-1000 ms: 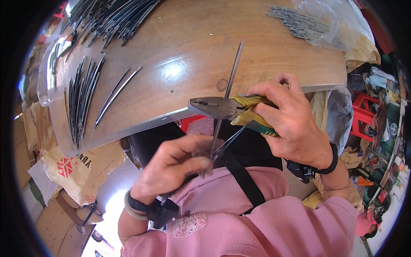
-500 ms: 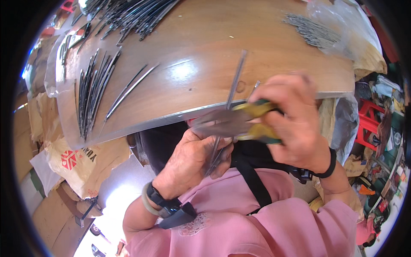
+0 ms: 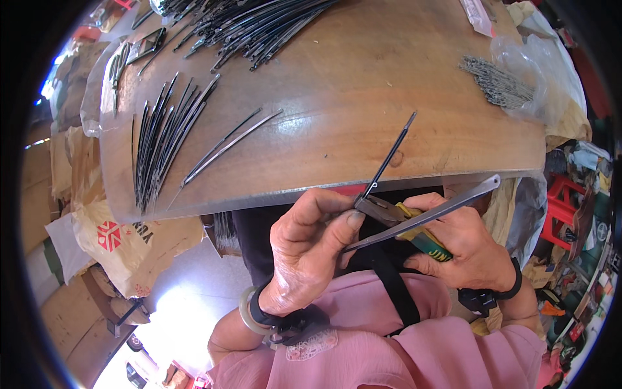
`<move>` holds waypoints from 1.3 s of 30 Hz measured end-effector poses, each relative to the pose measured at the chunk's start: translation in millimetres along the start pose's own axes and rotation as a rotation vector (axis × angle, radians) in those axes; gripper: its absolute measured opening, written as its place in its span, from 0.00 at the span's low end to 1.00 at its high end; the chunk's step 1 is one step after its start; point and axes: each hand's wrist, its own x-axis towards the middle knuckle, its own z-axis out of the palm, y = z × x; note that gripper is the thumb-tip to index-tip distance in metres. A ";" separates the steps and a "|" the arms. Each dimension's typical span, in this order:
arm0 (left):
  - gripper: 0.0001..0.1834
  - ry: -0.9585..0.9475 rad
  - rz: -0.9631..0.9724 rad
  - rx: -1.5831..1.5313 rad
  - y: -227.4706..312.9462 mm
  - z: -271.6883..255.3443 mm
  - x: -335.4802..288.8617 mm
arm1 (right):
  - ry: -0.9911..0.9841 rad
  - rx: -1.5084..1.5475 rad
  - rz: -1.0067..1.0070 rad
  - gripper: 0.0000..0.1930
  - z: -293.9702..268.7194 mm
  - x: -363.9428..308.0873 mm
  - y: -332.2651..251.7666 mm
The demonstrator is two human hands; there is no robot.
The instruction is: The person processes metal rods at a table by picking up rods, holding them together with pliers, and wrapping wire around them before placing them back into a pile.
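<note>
My left hand (image 3: 301, 246) pinches the lower ends of two thin metal strips between thumb and fingers. One dark strip (image 3: 392, 153) points up and to the right over the table edge, with a tiny silver wire loop near its base. The other, a longer grey strip (image 3: 447, 204) with a hole at its tip, slants out to the right across the pliers. Closed around the yellow and green handles of the pliers (image 3: 382, 211) is my right hand (image 3: 466, 243). The jaws reach the dark strip's base beside my left thumb; their exact bite is hidden.
On the wooden table (image 3: 350, 84) lie a fan of dark strips (image 3: 159, 139), two separate strips (image 3: 227, 146), and a large dark pile (image 3: 259, 29). Scissors (image 3: 118, 71) lie far left. Small wire pieces (image 3: 499, 81) spill from a plastic bag at right. A red stool (image 3: 558, 207) stands beyond.
The blurred pliers have come down from across my left hand to the dark strip's base. A grey strip now extends rightward, while the dark one points up. The whole view has shifted slightly.
</note>
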 end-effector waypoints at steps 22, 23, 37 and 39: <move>0.03 0.456 0.318 0.577 50.0 -116.9 9.6 | 0.390 -0.668 -0.228 0.12 -97.8 47.9 58.0; 0.04 0.539 0.366 0.746 47.5 -122.3 19.0 | 0.415 -0.809 -0.183 0.10 -107.5 53.6 72.4; 0.10 0.126 0.750 1.507 79.6 -39.3 134.7 | 0.307 -1.047 -0.141 0.11 -111.3 63.6 54.3; 0.10 0.154 0.797 1.774 74.1 -46.0 154.0 | 0.310 -1.037 -0.134 0.13 -113.9 60.7 46.7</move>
